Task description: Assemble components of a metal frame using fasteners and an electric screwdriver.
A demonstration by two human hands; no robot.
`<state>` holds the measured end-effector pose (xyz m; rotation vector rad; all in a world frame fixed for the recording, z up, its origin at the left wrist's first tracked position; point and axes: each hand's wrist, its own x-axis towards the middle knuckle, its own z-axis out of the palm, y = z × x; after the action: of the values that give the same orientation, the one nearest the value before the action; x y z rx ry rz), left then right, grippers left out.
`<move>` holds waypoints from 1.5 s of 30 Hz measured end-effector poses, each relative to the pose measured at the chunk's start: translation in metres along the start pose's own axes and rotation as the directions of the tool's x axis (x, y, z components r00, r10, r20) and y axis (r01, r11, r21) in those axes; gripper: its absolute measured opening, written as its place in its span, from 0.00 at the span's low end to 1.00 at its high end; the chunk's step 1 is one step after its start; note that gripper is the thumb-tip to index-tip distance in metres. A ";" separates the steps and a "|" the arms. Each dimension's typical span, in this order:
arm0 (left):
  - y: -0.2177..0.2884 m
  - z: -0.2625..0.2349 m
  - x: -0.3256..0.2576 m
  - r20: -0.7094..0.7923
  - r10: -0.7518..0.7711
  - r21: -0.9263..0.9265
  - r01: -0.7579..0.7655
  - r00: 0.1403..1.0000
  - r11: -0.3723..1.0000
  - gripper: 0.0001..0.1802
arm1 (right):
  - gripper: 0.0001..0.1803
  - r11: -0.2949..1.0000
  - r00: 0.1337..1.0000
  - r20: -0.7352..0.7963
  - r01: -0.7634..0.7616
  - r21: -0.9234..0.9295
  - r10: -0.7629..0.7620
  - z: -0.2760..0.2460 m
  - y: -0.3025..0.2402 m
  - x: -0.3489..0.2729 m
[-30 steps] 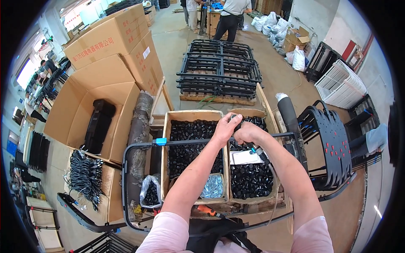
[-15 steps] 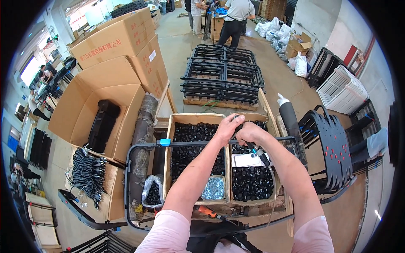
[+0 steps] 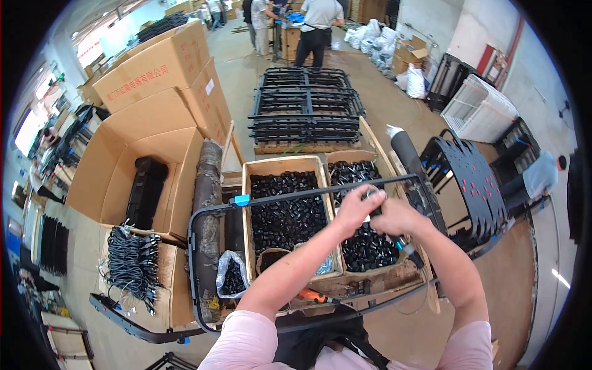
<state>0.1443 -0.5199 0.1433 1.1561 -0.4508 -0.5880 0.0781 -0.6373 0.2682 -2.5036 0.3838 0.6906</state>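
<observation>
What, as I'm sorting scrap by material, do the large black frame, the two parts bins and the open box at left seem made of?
Black frame: probably coated metal, from its slim tubing and satin sheen; plastic possible. Parts bins: apparently bare wood, given pale tan, thick-edged boards. Open box: likely cardboard, matte brown with folding flaps.

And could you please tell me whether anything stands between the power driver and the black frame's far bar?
The right grip is around the power driver, and the left grip sits close by at the far bar; together they hide the driver's upper end. Nothing else visible stands between.
</observation>
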 end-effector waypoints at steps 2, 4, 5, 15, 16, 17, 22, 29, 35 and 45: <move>-0.016 0.032 -0.035 0.068 -0.086 -0.149 0.095 0.994 0.984 0.11 | 0.20 0.997 1.000 -0.014 -0.024 -0.070 0.023 0.031 0.042 -0.022; -0.029 0.051 -0.064 0.153 -0.153 -0.212 0.184 0.976 0.960 0.12 | 0.24 0.988 0.995 -0.023 -0.098 -0.119 0.096 0.043 0.048 -0.065; -0.029 0.060 -0.079 0.180 -0.173 -0.205 0.209 0.968 0.956 0.13 | 0.24 0.986 0.992 -0.008 -0.130 -0.103 0.130 0.050 0.049 -0.084; -0.038 0.103 -0.198 0.311 -0.197 -0.168 0.258 0.930 0.952 0.14 | 0.30 0.983 0.991 0.079 -0.094 -0.160 0.108 0.102 0.062 -0.199; -0.040 0.106 -0.206 0.296 -0.200 -0.168 0.257 0.934 0.952 0.14 | 0.29 0.986 0.996 0.057 -0.064 -0.156 0.073 0.111 0.070 -0.203; -0.042 0.109 -0.213 0.279 -0.203 -0.168 0.256 0.939 0.952 0.14 | 0.29 0.988 0.999 0.035 -0.032 -0.154 0.038 0.119 0.076 -0.206; -0.060 0.118 -0.237 0.183 -0.150 -0.160 0.180 0.972 0.971 0.14 | 0.28 0.992 0.999 0.026 0.029 -0.125 -0.026 0.144 0.094 -0.214; -0.064 0.122 -0.244 0.083 -0.123 -0.112 0.131 0.989 0.985 0.13 | 0.27 0.997 0.998 0.039 0.048 -0.054 -0.046 0.151 0.099 -0.216; -0.073 0.130 -0.256 0.041 -0.065 0.047 0.063 0.997 0.997 0.15 | 0.27 0.992 0.995 -0.020 0.092 -0.081 -0.093 0.161 0.110 -0.226; -0.076 0.132 -0.269 -0.002 -0.038 -0.011 0.038 0.999 0.999 0.10 | 0.26 0.996 0.995 -0.051 0.087 0.011 -0.087 0.192 0.124 -0.221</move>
<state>-0.1571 -0.4628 0.1089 1.1571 -0.4237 -0.6215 -0.2300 -0.6072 0.1959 -2.5131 0.2943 0.5897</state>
